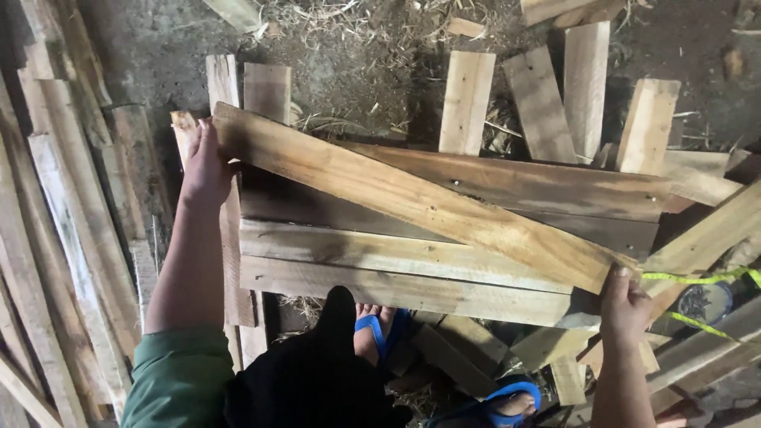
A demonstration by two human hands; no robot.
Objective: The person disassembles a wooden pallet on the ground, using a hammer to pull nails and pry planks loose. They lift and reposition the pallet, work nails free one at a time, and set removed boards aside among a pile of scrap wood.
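Head view: both hands, left hand (204, 168) and right hand (625, 305), on diagonal plank (412, 198) ends.

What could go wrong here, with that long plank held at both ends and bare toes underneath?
The diagonal plank is gripped only at its ends by the left hand and right hand; a slip might drop it onto the sandalled foot. Rough edges could splinter bare palms. Loose offcuts underfoot may cause a stumble.

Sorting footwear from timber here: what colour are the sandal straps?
Blue sandal straps, clearest in the head view, below the planks.
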